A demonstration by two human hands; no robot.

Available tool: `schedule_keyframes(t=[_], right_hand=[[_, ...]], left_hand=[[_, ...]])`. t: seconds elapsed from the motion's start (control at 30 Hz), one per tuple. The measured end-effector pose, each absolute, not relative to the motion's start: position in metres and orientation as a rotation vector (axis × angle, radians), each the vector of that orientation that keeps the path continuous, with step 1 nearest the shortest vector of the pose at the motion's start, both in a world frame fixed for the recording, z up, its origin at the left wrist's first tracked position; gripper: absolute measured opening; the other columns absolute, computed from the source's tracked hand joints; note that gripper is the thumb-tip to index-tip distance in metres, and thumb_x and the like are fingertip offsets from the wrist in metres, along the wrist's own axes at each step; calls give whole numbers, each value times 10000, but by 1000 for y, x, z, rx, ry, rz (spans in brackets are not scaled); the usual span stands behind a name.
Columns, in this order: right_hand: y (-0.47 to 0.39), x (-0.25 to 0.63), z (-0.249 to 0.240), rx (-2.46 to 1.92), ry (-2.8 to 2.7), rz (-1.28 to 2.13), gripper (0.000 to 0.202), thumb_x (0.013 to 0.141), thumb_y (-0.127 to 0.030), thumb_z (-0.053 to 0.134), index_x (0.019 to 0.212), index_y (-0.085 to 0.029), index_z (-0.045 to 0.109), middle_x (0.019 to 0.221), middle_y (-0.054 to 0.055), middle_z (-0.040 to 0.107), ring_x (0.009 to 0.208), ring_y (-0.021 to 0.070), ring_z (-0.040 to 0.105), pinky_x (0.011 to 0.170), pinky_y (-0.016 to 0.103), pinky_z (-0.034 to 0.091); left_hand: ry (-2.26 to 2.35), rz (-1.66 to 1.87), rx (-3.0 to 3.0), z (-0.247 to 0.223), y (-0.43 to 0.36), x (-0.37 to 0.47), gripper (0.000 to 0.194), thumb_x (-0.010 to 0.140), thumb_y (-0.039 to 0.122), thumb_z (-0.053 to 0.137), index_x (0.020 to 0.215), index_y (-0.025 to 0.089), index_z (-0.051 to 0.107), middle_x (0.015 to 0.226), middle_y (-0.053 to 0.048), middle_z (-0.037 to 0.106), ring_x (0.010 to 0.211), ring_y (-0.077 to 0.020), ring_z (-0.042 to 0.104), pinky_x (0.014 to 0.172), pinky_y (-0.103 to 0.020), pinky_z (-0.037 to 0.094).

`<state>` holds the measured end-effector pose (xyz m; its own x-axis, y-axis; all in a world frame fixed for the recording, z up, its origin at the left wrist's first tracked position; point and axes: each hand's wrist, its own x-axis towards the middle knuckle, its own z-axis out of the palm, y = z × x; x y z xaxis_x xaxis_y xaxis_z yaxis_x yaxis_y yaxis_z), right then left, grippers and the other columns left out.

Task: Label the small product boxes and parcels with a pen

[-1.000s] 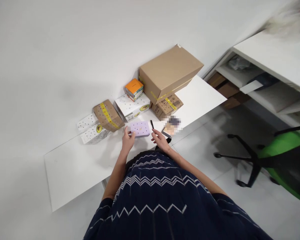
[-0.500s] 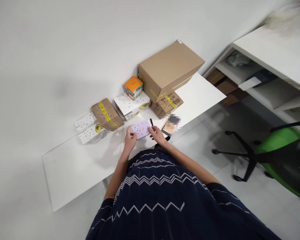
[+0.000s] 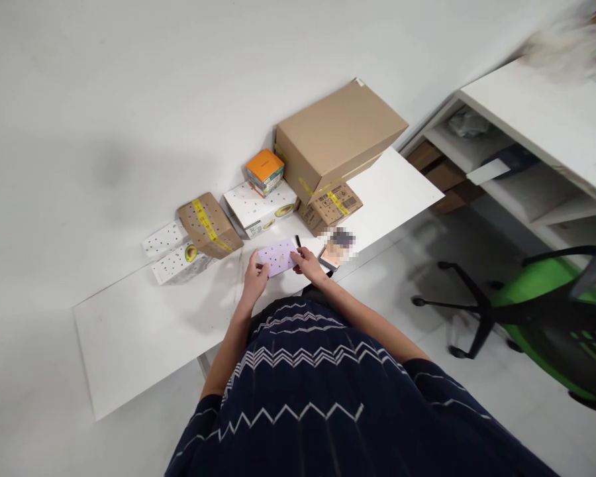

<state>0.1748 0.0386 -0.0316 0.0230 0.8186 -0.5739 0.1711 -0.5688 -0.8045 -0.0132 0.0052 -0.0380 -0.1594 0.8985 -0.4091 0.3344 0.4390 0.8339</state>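
Between my two hands is a flat, light purple box (image 3: pixel 277 256) dotted with small dark marks. My left hand (image 3: pixel 255 275) grips its left edge, thumb on top. At the opposite end my right hand (image 3: pixel 308 264) pinches it the same way, thumb over the face. The fingers beneath are mostly hidden. A black pen-like stick (image 3: pixel 298 241) lies just beyond my right hand. To the right of that hand is a dark-edged item with a blurred-out picture (image 3: pixel 336 254), near the front edge of the white table (image 3: pixel 144 338).
A large cardboard box (image 3: pixel 340 136) rests over a smaller brown box (image 3: pixel 330 207). An orange box (image 3: pixel 265 171) sits on a white avocado-print box (image 3: pixel 263 209). Farther left, a taped brown box (image 3: pixel 210 225) leans over white boxes (image 3: pixel 173 262). A green chair (image 3: pixel 541 298) and shelf unit (image 3: pixel 541 179) stand right.
The camera view has shifted slightly. Both hands keep their hold on the purple box, with almost no change in their grip.
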Motion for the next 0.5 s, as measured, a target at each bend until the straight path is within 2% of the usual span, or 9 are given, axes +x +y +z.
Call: schedule_keyframes(t=[0.13, 0.37, 0.5], right_hand=[[39, 174, -31, -1779, -997, 1567, 197, 894, -369, 590, 970, -188, 566, 754, 8, 609, 537, 97, 573, 480, 190, 486], [44, 175, -30, -1771, -948, 1632, 225, 876, -400, 615, 978, -206, 562, 777, 10, 623, 583, 108, 593, 483, 185, 492], [49, 179, -29, -1764, -915, 1693, 245, 862, -415, 641, 973, -211, 564, 847, 19, 644, 599, 104, 594, 505, 202, 514]], left_hand=[[1712, 719, 1080, -40, 7, -14, 651, 898, 339, 529, 1514, 233, 348, 998, -54, 619, 724, -133, 615, 718, -312, 574], [1744, 710, 1131, -41, 12, -15, 649, 894, 328, 541, 1512, 234, 365, 1030, -65, 637, 791, -154, 641, 780, -334, 576], [1713, 717, 1098, -39, 14, -16, 676, 893, 328, 571, 1524, 230, 348, 1028, -71, 642, 758, -152, 646, 738, -329, 586]])
